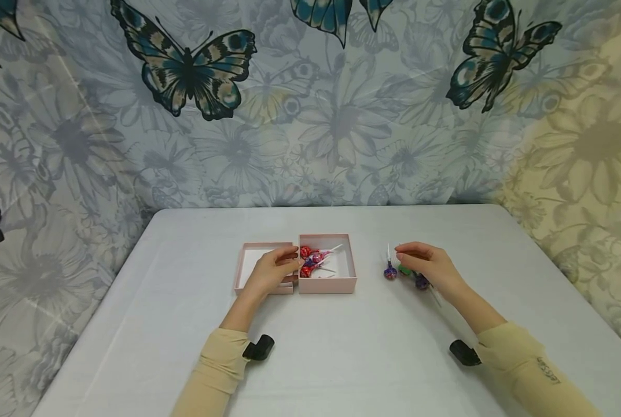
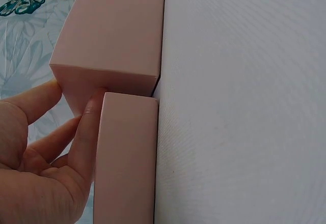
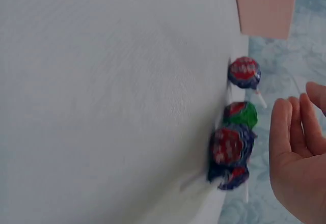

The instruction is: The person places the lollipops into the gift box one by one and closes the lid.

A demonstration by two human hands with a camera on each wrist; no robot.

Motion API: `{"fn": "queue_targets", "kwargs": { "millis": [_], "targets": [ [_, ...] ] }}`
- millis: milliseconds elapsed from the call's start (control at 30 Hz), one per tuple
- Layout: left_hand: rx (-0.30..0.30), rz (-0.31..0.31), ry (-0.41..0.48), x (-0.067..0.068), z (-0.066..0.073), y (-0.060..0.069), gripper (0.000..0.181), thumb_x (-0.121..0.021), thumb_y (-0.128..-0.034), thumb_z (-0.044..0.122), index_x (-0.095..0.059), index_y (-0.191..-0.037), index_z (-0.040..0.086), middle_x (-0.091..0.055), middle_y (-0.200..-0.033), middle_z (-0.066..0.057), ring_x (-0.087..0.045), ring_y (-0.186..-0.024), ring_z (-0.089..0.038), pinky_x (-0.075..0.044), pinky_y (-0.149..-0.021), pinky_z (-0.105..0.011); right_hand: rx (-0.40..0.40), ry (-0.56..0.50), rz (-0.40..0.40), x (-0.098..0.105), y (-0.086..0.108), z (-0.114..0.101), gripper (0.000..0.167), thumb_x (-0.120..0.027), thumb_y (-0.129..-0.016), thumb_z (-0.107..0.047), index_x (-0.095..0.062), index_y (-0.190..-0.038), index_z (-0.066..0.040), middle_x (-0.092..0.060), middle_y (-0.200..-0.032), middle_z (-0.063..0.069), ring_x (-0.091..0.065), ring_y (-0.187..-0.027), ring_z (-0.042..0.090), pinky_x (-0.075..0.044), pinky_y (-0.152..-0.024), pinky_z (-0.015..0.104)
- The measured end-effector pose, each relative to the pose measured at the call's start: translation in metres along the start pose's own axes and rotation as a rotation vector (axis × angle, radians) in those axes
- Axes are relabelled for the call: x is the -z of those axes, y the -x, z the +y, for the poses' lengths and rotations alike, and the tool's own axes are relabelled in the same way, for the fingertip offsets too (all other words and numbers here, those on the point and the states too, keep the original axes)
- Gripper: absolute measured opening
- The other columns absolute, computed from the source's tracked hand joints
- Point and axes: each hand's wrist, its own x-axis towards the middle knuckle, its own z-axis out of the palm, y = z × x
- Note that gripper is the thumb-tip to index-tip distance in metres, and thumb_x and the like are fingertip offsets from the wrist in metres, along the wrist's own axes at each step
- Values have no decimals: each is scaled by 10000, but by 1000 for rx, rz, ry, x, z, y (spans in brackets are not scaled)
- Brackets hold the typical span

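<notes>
Several red and purple lollipops [image 1: 310, 267] lie in the deeper pink box [image 1: 327, 286]. My left hand [image 1: 272, 270] reaches across the shallower pink tray [image 1: 241, 266]; in the left wrist view the hand [image 2: 56, 158] touches the side wall of the deeper box [image 2: 109, 30] with its fingertips. Over the loose lollipops at the right is my right hand [image 1: 435, 269], nothing seen in its fingers. The right wrist view shows that hand [image 3: 303, 158] with fingers extended beside a purple lollipop [image 3: 232, 145], a green one [image 3: 243, 114] and another purple one [image 3: 244, 72], not touching them.
Box and tray stand side by side on the white-covered table [image 1: 185, 347]. Behind the table hangs a floral cloth [image 1: 341, 127] with butterflies. Black devices [image 1: 259, 347] are strapped at both wrists.
</notes>
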Motion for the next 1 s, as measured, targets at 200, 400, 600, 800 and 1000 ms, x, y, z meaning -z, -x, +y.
{"fn": "queue_targets", "kwargs": {
  "millis": [200,400,600,800,1000],
  "targets": [
    [-2,12,-3,1,1,1,476,-678,-929,113,-534,-1368,-1,-587,-1279,-179,-625,-1074,-277,-594,-805,-358,1,110,26,16,10,3,480,-641,-951,-379,-608,-1284,-36,-636,-1231,110,-597,-972,-8,-542,-829,241],
    [4,16,-13,3,3,1,481,-683,-926,115,-534,-1370,6,-589,-1276,-171,-629,-1069,-274,-592,-810,-355,-11,274,84,27,18,9,441,-628,-951,-415,-656,-1224,-70,-655,-1195,131,-605,-1034,127,-534,-839,296],
    [12,16,-19,2,3,1,483,-694,-920,131,-544,-1365,18,-595,-1270,-160,-628,-1073,-268,-591,-815,-359,5,412,141,32,25,14,392,-639,-952,-383,-679,-1163,-55,-678,-1118,152,-594,-1057,341,-518,-825,439],
    [7,13,-5,2,2,1,480,-695,-918,121,-546,-1361,11,-595,-1269,-167,-622,-1080,-269,-591,-814,-361,-3,477,155,36,29,17,379,-675,-928,-371,-696,-1099,-33,-704,-995,115,-627,-939,301,-517,-713,333],
    [4,0,13,0,1,1,483,-691,-919,107,-538,-1366,3,-590,-1277,-174,-628,-1068,-266,-592,-812,-368,-72,535,133,36,31,20,424,-705,-892,-409,-695,-1043,-13,-697,-922,90,-609,-861,269,-492,-641,303]
  ]
}}
